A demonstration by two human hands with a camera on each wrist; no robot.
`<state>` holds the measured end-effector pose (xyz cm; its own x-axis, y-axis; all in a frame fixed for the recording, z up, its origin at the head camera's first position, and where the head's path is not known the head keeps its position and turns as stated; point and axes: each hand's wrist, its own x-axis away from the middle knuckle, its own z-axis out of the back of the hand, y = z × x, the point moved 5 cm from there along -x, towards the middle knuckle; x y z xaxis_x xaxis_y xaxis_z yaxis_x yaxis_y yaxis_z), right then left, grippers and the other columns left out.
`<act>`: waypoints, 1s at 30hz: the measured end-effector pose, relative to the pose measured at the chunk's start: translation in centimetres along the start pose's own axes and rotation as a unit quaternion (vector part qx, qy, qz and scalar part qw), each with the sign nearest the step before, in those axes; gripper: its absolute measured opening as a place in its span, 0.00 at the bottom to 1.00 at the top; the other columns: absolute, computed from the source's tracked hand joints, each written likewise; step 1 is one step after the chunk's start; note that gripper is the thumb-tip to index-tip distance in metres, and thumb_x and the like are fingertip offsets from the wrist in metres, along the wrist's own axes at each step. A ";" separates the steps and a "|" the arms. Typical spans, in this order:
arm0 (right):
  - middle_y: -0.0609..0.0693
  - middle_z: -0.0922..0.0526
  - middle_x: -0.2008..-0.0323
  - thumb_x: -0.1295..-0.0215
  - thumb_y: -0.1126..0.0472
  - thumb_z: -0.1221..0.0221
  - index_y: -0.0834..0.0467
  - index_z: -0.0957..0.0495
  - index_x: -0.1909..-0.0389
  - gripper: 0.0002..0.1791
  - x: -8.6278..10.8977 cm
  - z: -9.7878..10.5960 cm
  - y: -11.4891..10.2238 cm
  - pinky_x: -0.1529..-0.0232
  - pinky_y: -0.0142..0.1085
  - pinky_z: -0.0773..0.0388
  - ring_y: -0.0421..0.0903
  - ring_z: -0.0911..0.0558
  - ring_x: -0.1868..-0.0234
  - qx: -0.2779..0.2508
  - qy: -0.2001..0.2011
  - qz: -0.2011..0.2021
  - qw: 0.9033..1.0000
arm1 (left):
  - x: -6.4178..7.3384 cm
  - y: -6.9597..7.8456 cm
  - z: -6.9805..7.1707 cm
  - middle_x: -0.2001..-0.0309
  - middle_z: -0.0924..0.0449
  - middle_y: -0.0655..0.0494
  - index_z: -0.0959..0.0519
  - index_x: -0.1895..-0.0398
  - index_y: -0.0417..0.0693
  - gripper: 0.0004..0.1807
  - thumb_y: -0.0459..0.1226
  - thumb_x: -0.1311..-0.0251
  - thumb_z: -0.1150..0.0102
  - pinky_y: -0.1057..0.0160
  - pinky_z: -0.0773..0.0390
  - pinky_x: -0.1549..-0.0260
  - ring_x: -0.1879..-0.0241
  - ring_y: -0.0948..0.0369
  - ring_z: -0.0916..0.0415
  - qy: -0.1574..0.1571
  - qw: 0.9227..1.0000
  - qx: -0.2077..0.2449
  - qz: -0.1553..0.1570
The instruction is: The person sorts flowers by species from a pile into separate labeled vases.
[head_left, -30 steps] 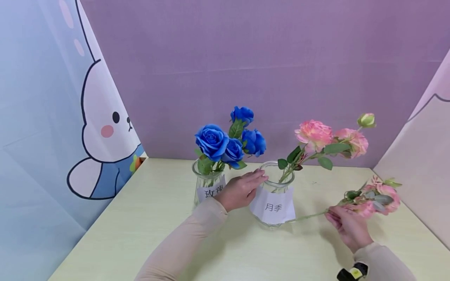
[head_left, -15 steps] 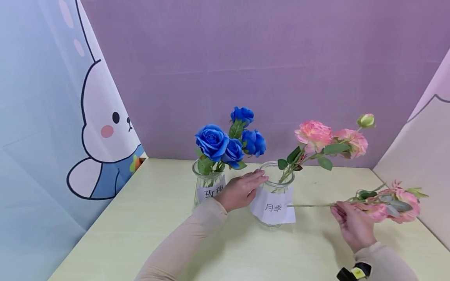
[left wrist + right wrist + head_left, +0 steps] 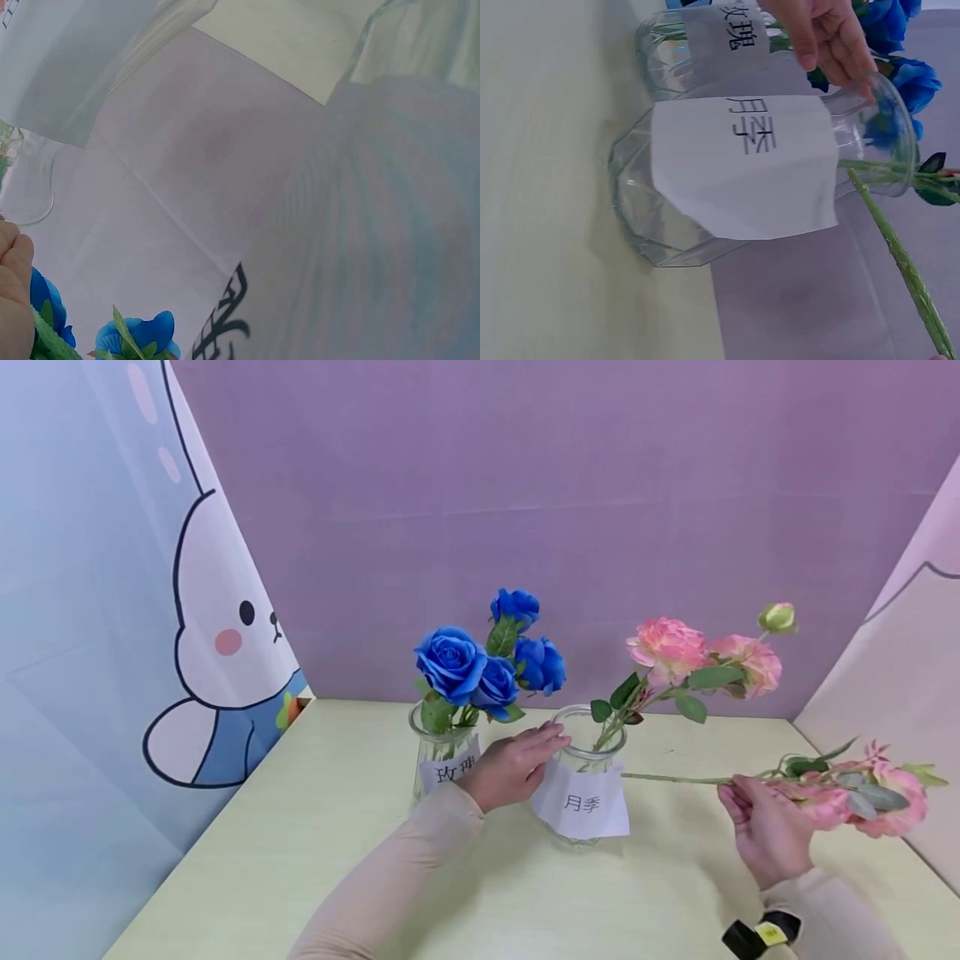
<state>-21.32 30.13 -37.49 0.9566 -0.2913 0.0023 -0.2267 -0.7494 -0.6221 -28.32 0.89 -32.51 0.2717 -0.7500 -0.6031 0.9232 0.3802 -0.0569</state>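
Observation:
My left hand (image 3: 517, 764) rests straight fingers against the rim of a glass vase (image 3: 588, 750) with a white paper label. Pink artificial flowers (image 3: 675, 647) with a green bud lean to the right out of this vase. To its right, my right hand (image 3: 768, 831) pinches the stem of another pink flower spray (image 3: 896, 797). That spray lies almost level, blooms to the right, its stem's cut end pointing left at the vase. In the right wrist view the stem (image 3: 904, 270) slants with its tip close to the vase neck. The left wrist view catches part of my left hand (image 3: 13, 300).
A second labelled glass vase (image 3: 429, 752) with blue roses (image 3: 452, 664) stands left of the first, partly behind my left forearm. Both stand on a pale table (image 3: 300, 827). A purple cloth (image 3: 450, 485) hangs behind, with printed cloth (image 3: 82, 652) at the left.
My right hand has moved slightly right and up with the pink flower spray, whose stem end has risen from the vase's base to the label's upper part. My left hand has stayed put.

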 end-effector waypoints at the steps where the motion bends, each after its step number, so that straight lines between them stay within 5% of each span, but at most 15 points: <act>1: 0.55 0.20 0.77 0.31 0.75 0.56 0.68 0.20 0.76 0.18 -0.1 -0.1 -0.1 0.61 0.28 0.18 0.45 0.16 0.73 -0.003 -0.003 0.000 1.000 | 0.0 0.0 0.0 0.39 0.27 0.44 0.25 0.42 0.38 0.23 0.27 0.43 0.39 0.65 0.27 0.45 0.39 0.52 0.29 0.000 1.000 -0.001 0.000; 21: 0.57 0.26 0.74 0.30 0.72 0.55 0.70 0.24 0.74 0.14 -1.1 -2.5 -1.5 0.58 0.29 0.19 0.48 0.20 0.70 -0.101 0.000 -0.045 0.994 | 0.0 0.0 0.0 0.39 0.27 0.43 0.25 0.42 0.39 0.23 0.27 0.43 0.39 0.65 0.27 0.45 0.39 0.52 0.29 -0.003 1.000 0.001 0.007; 30: 0.57 0.20 0.79 0.36 0.77 0.48 0.69 0.20 0.76 0.11 -0.8 -5.0 -1.4 0.67 0.32 0.16 0.47 0.17 0.76 -0.018 0.058 0.068 0.996 | 0.1 0.0 0.1 0.40 0.27 0.42 0.25 0.42 0.37 0.23 0.27 0.43 0.39 0.63 0.27 0.44 0.40 0.51 0.29 0.000 1.000 0.013 0.007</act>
<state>-22.64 28.43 -32.71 0.8894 -0.4570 0.0113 -0.3613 -0.7178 -0.5951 -28.33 0.79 -32.48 0.2851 -0.7442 -0.6041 0.9256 0.3774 -0.0281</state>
